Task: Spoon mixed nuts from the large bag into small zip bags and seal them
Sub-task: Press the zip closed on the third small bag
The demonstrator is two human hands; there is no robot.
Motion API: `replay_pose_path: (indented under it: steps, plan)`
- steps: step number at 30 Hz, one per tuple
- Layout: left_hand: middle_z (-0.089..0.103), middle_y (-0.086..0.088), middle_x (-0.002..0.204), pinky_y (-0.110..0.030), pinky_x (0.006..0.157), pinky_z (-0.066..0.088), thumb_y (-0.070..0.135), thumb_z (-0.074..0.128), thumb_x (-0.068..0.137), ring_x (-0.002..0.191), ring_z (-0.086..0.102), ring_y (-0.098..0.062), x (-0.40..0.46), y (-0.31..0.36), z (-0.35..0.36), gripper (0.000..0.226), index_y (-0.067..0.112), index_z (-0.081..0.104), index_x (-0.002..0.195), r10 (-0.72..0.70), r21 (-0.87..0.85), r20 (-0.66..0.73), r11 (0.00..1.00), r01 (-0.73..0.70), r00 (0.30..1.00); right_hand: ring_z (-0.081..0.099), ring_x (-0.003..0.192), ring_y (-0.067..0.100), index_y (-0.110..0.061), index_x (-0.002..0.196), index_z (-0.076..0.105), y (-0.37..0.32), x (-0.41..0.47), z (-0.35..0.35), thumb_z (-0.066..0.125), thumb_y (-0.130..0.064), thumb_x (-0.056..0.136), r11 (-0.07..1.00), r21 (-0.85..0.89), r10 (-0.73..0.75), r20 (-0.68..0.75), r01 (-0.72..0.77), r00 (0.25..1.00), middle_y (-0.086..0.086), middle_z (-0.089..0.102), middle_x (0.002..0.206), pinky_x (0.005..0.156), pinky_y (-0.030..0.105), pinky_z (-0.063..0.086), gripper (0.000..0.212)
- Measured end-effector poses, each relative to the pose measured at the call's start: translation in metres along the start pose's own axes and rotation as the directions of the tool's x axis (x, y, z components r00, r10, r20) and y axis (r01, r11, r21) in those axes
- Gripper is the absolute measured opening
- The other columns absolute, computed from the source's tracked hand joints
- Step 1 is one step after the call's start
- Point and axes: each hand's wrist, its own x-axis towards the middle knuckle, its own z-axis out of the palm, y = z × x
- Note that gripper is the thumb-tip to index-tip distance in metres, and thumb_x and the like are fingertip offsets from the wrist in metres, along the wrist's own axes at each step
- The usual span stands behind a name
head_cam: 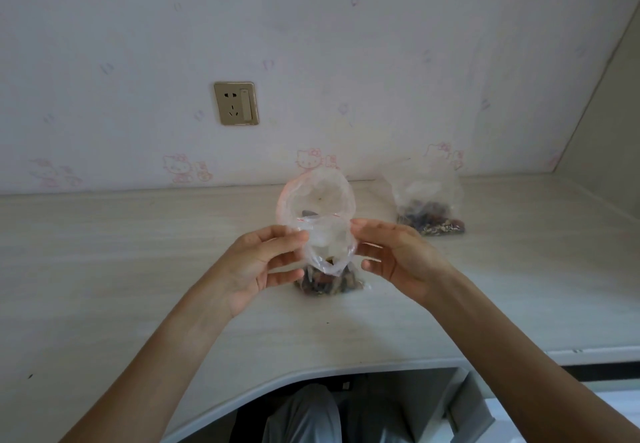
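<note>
Clear small zip bag point(317, 220) holds nuts, mouth gaping, unsealed; left hand point(263, 262) and right hand point(394, 255) pinch its rim. Large bag point(429, 207) well apart. Sealing left.

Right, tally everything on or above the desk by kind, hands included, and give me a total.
Clear plastic bags with nuts in them: 2, the one held by the hands and the one by the wall
Hands: 2, left and right
Wall sockets: 1
Total: 5
</note>
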Motion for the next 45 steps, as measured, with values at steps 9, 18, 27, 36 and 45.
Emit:
replay_pose_path:
  steps: [9,18,27,36,45]
  plan:
    - [0.063,0.008,0.058,-0.026,0.053,0.049,0.006,0.070,0.075,0.056,0.066,-0.014,0.005,0.029,0.011,0.020,0.024,0.062,0.069,0.591,0.872,-0.131,0.450,-0.191,0.796,0.043,0.049,0.010,-0.015,0.096,0.061,-0.020,-0.009,0.032,0.059,0.010,0.077,0.212,-0.918,-0.643,0.127,0.334,0.755,-0.006,0.047,0.056,0.052,0.038,0.052,0.031]
    - [0.064,-0.008,0.083,-0.048,0.068,0.066,0.018,0.070,0.094,0.065,0.070,-0.017,-0.003,0.035,0.019,0.013,0.008,0.072,0.086,0.046,0.431,-0.139,0.902,0.019,0.989,0.074,0.067,0.032,0.002,0.101,0.068,-0.017,-0.008,0.013,0.050,-0.029,0.105,0.905,-0.408,0.014,-0.248,-0.117,0.969,0.016,0.066,0.086,0.056,0.040,0.060,0.037]
    - [0.069,0.003,0.089,-0.035,0.070,0.062,0.036,0.082,0.080,0.079,0.071,-0.011,0.008,0.032,0.008,0.025,0.017,0.079,0.097,-0.206,0.015,0.164,0.978,0.206,0.965,0.071,0.067,0.022,-0.008,0.083,0.079,-0.006,0.001,0.005,0.056,-0.026,0.099,0.980,0.146,0.137,-0.013,-0.133,0.991,0.010,0.070,0.080,0.052,0.029,0.055,0.033]
    - [0.063,0.001,0.066,-0.027,0.055,0.060,0.017,0.086,0.071,0.055,0.065,-0.009,0.012,0.033,0.012,0.014,0.019,0.073,0.067,-0.118,-0.127,0.024,0.985,0.120,0.993,0.064,0.059,0.020,-0.001,0.076,0.065,-0.013,0.004,0.012,0.068,-0.005,0.089,0.961,-0.260,-0.133,-0.151,0.091,0.980,0.015,0.062,0.072,0.044,0.028,0.046,0.013]
    - [0.064,0.004,0.049,-0.028,0.062,0.055,0.005,0.077,0.068,0.058,0.069,-0.015,0.000,0.068,0.031,0.022,0.022,0.065,0.060,0.633,0.923,-0.085,0.341,-0.179,0.769,0.058,0.042,0.020,-0.008,0.083,0.055,-0.047,-0.010,0.047,0.069,-0.001,0.077,0.629,-0.772,-0.421,-0.235,0.095,0.876,0.007,0.060,0.068,0.036,0.028,0.046,0.017]
